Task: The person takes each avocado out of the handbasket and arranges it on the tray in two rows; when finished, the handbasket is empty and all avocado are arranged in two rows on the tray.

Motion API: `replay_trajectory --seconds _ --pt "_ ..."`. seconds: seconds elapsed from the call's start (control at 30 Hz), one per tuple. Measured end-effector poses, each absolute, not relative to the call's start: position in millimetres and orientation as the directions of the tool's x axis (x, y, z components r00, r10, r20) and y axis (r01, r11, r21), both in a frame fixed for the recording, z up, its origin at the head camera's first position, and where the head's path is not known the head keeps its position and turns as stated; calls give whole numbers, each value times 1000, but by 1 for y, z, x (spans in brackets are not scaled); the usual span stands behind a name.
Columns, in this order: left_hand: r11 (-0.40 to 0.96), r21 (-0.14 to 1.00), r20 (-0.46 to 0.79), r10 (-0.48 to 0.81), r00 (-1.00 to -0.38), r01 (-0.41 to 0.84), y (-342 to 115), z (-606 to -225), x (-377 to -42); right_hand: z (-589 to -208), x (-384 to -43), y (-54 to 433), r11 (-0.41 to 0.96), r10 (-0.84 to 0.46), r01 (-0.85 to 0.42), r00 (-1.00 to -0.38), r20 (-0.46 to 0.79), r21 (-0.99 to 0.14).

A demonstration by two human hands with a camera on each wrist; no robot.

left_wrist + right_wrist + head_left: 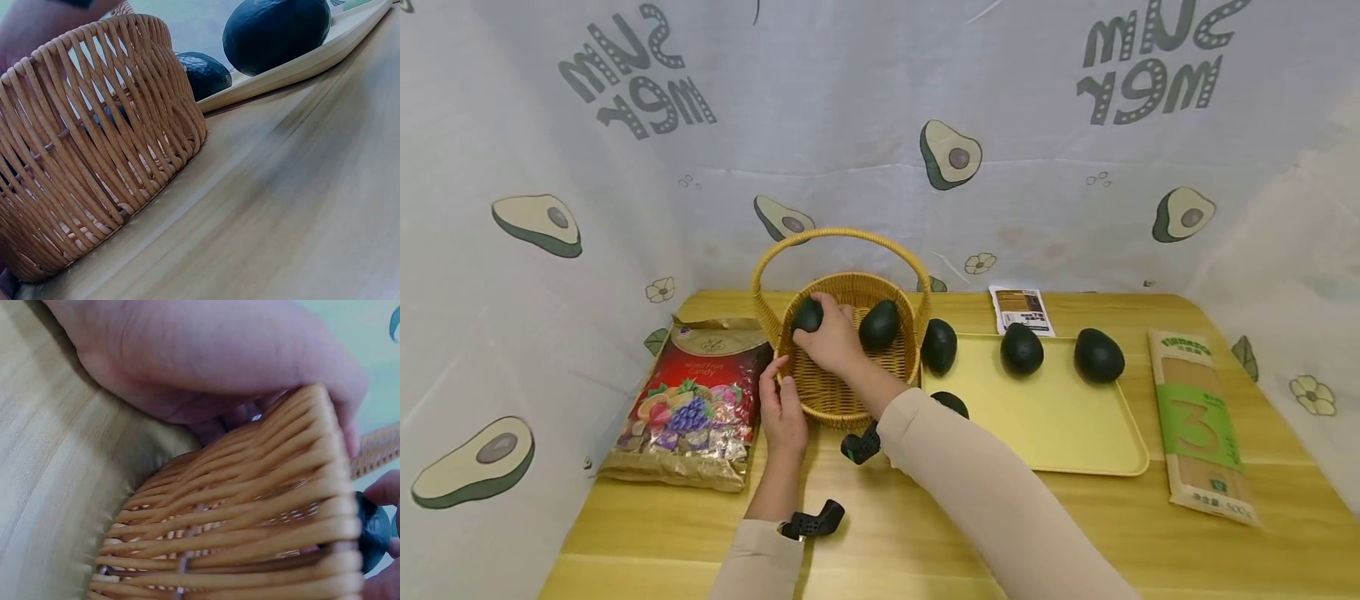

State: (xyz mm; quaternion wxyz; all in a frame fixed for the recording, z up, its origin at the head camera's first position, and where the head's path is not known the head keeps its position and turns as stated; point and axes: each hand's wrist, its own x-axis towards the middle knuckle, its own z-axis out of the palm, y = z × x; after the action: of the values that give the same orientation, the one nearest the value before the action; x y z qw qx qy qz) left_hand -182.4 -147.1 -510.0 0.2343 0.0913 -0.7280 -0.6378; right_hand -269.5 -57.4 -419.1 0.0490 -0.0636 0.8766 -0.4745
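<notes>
A yellow wicker basket (820,408) with a tall arched handle stands on the table. My right hand (835,337) reaches down inside and grips a dark green avocado (807,317) at the left of the basket. Beside it in there lies a second avocado (880,325). At the basket's left side my left hand (784,417) holds the rim. The right wrist view shows a hand (219,356) with its thumb over the wicker edge, and fingers of another hand around an avocado (374,531). The left wrist view has the basket wall (100,137) up close.
Right of the basket, a yellow tray (1045,425) carries several avocados (1022,350). A red candy bag (692,408) lies to the left. A noodle pack (1201,425) is at the far right, and a small packet (1021,311) lies behind the tray. Printed curtain (850,100) surrounds the table.
</notes>
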Motion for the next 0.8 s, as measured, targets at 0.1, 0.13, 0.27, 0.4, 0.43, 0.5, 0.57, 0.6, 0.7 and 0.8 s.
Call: replay_trajectory --seconds 0.1,0.13,0.27,0.4,0.43,0.5,0.57,0.6,0.7,0.8 --pt "163 972 223 -430 -875 168 -146 -510 -181 -411 -262 -54 538 -175 -83 -984 -16 -839" --pt "161 972 223 -429 -875 169 -146 -511 -181 -409 -260 -53 540 -179 -87 -984 -14 -837" --pt "162 973 222 -428 -876 167 -146 -511 -181 -397 -247 -45 563 -200 -101 -980 -16 -820" --pt "166 974 214 -430 -877 156 -149 -511 -181 -391 -233 -38 573 -242 -133 -970 -12 -809" --pt "166 974 211 -430 -878 153 -149 -510 -180 -390 -230 -36 570 -252 -142 -968 -8 -809" --pt "167 973 215 -430 -877 157 -149 -510 -180 -387 -224 -32 566 -267 -157 -964 0 -810" --pt "172 972 219 -431 -876 158 -149 -510 -179 -385 -218 -28 563 -277 -166 -961 5 -810" --pt "173 972 222 -431 -875 161 -149 -510 -179 -383 -215 -26 558 -281 -170 -960 8 -812" --pt "180 969 231 -432 -872 167 -148 -510 -179 -377 -208 -19 548 -282 -180 -959 22 -817" --pt "183 969 232 -429 -873 168 -147 -509 -179 -371 -201 -10 534 -277 -188 -960 40 -824"
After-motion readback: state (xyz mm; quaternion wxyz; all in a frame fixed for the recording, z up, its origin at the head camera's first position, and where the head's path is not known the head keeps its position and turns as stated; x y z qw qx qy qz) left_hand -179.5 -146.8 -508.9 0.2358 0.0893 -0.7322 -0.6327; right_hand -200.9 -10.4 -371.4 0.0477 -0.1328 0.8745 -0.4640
